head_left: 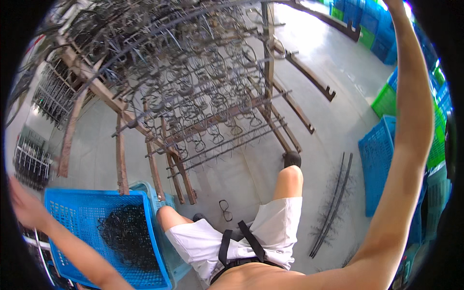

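My left hand is at the far left edge, beside the rim of a blue plastic basket. It is smeared by motion, and its fingers cannot be made out. A tangled heap of thin black pieces lies in that basket. My right arm stretches up along the right side, and its hand is beyond the top of the picture. In front of me stands a brown metal rack with notched arms. Rows of dark looped pieces shaped like eyeglass frames hang on its bars.
One dark eyeglass-like frame lies on the grey floor between my feet. Two dark rods with fine spikes lie to the right. Blue baskets and green baskets stand along the right side. More loaded racks are at the left.
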Demonstrator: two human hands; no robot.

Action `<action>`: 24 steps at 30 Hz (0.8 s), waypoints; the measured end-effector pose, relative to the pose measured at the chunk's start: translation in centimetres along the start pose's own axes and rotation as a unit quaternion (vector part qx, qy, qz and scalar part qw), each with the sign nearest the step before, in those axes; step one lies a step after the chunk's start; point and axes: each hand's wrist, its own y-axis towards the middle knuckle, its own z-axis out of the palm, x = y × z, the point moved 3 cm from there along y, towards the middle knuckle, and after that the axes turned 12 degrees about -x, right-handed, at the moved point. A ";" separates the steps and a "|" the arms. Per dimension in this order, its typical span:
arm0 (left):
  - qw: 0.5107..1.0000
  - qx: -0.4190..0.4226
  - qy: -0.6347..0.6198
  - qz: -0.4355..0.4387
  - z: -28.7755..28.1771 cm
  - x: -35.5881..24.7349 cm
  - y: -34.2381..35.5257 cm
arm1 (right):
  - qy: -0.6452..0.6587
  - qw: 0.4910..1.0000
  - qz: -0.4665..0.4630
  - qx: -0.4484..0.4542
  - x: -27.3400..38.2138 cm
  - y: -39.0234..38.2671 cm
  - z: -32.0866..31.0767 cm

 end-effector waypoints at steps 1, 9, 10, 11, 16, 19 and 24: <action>0.996 0.034 -0.052 -0.060 0.3 -1.2 -6.2 | -0.018 0.999 0.039 -0.021 -0.5 -3.8 -2.5; 0.418 0.495 0.005 -0.762 0.2 2.3 -51.6 | 0.176 0.554 0.704 0.407 17.4 -49.5 -6.4; 0.388 0.466 0.052 -0.794 0.4 4.6 -55.1 | 0.160 0.491 0.716 0.469 18.5 -54.3 -5.4; 0.359 0.428 0.100 -0.824 0.4 7.1 -57.9 | 0.149 0.424 0.719 0.529 20.0 -57.6 -4.0; 0.337 0.352 0.196 -0.851 3.7 10.2 -63.3 | 0.036 0.314 0.802 0.507 20.8 -65.5 -0.1; 0.322 0.410 0.154 -0.839 4.7 11.0 -64.8 | 0.075 0.306 0.821 0.476 21.2 -66.8 0.7; 0.314 0.516 0.134 -0.786 6.5 9.0 -64.0 | 0.054 0.367 0.809 0.456 20.9 -63.8 0.3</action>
